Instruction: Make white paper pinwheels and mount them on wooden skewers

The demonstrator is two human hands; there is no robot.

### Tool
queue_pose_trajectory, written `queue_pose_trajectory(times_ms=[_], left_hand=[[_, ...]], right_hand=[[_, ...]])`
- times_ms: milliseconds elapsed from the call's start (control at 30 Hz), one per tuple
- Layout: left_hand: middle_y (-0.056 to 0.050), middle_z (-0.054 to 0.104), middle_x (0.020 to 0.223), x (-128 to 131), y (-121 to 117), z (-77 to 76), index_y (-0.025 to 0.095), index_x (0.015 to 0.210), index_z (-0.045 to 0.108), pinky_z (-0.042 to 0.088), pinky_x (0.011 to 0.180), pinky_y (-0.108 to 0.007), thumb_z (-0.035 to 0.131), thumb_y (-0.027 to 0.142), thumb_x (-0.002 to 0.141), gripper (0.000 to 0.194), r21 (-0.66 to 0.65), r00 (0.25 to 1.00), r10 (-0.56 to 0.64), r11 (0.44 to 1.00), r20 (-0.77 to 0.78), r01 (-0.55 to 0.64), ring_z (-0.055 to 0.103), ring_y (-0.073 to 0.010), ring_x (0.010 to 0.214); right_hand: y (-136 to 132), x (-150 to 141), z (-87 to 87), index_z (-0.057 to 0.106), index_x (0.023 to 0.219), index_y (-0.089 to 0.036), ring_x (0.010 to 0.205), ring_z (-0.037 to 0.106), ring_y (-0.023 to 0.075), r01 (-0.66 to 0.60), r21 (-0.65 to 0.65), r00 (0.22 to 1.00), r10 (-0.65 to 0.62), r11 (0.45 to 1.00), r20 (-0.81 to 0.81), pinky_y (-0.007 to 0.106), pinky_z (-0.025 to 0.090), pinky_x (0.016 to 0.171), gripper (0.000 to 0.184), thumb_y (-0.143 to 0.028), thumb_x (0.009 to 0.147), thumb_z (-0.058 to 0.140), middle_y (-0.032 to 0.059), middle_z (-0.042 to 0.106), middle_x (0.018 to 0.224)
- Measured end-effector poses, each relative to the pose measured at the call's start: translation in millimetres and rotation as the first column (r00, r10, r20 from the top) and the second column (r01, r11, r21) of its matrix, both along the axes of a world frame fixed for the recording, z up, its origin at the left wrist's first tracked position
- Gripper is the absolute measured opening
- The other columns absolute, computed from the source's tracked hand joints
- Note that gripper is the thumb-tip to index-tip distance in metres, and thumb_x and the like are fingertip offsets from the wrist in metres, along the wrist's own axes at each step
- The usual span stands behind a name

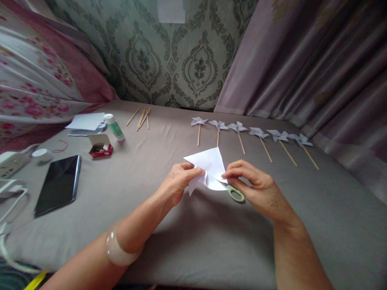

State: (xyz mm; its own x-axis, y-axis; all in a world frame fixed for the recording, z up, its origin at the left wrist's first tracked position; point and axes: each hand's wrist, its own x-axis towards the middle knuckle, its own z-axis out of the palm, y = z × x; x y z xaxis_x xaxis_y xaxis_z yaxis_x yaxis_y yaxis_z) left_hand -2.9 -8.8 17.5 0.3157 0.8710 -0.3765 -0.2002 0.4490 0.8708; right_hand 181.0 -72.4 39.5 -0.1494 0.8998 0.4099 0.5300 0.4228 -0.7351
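Sheet (211, 159): white paper, held above the cloth (181, 241); I take it as the middle of my clock, with twelve toward the wall (169, 60).
Left hand (181, 177): at about nine o'clock; the thumb presses on top near the paper's middle and the fingers go behind, so it is pinched on the sheet.
Right hand (258, 181): at three o'clock; thumb and finger are closed on the sheet's edge at about four. The two hands do not touch each other.
Fold: at least one point is bent inward under the left thumb; how many, I cannot count. I judge that the step in hand is bending the cut points to the centre.
Next move: it seems to call for bringing the right-hand point to the middle without a hard crease, while the left thumb must not let go.
Scissors (237, 197): one green loop shows at four o'clock; the rest is hidden.
Pinwheels (237, 127): six, each with a stick, in a row from twelve to nearly three.
Sticks (141, 120): some loose ones, at ten.
Bottle (115, 128): lying or leaning, I cannot tell, near ten.
Box (101, 151): red, open, between nine and ten.
Phone (59, 185): dark, at nine.
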Motion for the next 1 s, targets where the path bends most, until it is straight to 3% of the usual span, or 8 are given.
queue_pose_trajectory(times_ms=[300,567,733,1000], left_hand=[[-0.003,0.064,0.057,1.4,-2.2,3.0,0.011,0.060,0.063,0.036,0.048,-0.022,0.073,0.018,0.054,0.013,0.020,1.000,0.009,1.000,-0.017,-0.009,0.054,-0.0101,0.046],[-0.005,0.067,0.061,1.9,-3.0,-2.5,0.009,0.067,0.069,0.041,0.055,-0.023,0.074,0.021,0.053,0.019,0.045,1.000,-0.013,0.999,0.009,0.012,0.059,-0.0132,0.054],[-0.005,0.067,0.061,4.1,-4.8,-2.8,0.009,0.066,0.069,0.041,0.056,-0.023,0.073,0.020,0.054,0.017,0.044,0.999,-0.012,0.999,0.030,0.011,0.058,-0.0124,0.055],[-0.004,0.068,0.062,6.5,-8.0,-0.3,0.011,0.065,0.070,0.039,0.054,-0.022,0.071,0.017,0.056,0.011,0.041,0.999,0.001,0.999,0.049,-0.003,0.056,-0.0112,0.053]], right_hand=[[-0.1,-3.6,-2.1,0.069,0.089,-0.023,0.085,0.059,0.0133,0.026,0.055,0.997,-0.030,0.998,0.071,0.025,0.049,0.076,0.010,-0.023,0.088,0.059,0.0025,0.056,0.091],[0.9,-10.9,-6.8,0.072,0.083,-0.023,0.093,0.061,0.0171,0.150,0.099,0.988,-0.152,0.984,0.015,0.027,0.053,0.072,0.008,-0.027,0.083,0.066,0.0059,0.056,0.105],[2.0,-15.8,-10.3,0.073,0.083,-0.022,0.089,0.064,0.0162,0.205,0.049,0.978,-0.203,0.978,-0.046,0.028,0.054,0.066,0.010,-0.029,0.083,0.066,0.0071,0.053,0.123],[4.9,-22.3,-21.1,0.074,0.086,-0.024,0.094,0.065,0.0159,0.190,-0.066,0.967,-0.199,0.980,-0.160,0.028,0.055,0.073,0.013,-0.034,0.082,0.067,0.0044,0.048,0.134]])
